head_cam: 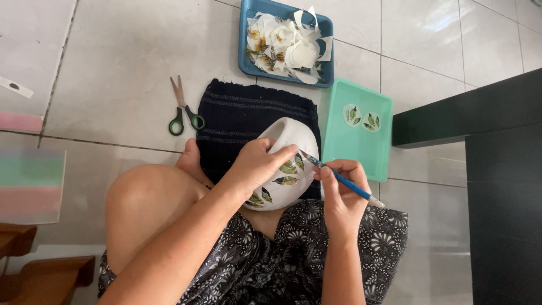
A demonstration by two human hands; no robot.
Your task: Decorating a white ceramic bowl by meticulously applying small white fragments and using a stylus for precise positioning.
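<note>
My left hand (257,166) grips a white pot (292,135) by its rim, thumb inside the mouth, tilting it on my lap. Leaf cut-outs in green and yellow are stuck on the pot's side. My right hand (341,189) holds a thin blue brush (339,178), its tip touching the pot next to a leaf. A dark striped cloth (248,116) lies under the pot.
Green-handled scissors (183,110) lie on the tiled floor to the left. A blue tray (248,34) of paper cut-outs sits at the top. A teal tray (361,149) holds two leaf cut-outs. A dark bench (497,169) stands at right, pastel sheets (31,183) at left.
</note>
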